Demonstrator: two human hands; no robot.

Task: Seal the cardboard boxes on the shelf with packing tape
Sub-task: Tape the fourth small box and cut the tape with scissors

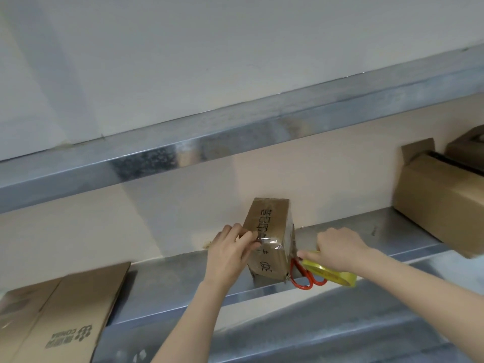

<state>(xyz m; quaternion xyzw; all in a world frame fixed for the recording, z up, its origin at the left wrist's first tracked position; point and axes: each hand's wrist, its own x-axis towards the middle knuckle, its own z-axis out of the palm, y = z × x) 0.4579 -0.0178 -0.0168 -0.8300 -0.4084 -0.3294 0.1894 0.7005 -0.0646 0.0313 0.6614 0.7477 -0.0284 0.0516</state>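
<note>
Now | your left hand (230,248) pinches tape strip (268,242) on box (267,221) | your right hand (337,247) grips tape roll (334,274) (scissors (310,278) just beside)

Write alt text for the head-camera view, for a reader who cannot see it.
A person's left hand holds clear tape against a small cardboard box on a metal shelf, while the right hand grips a yellow tape roll; red-handled scissors show beside the box.
</note>
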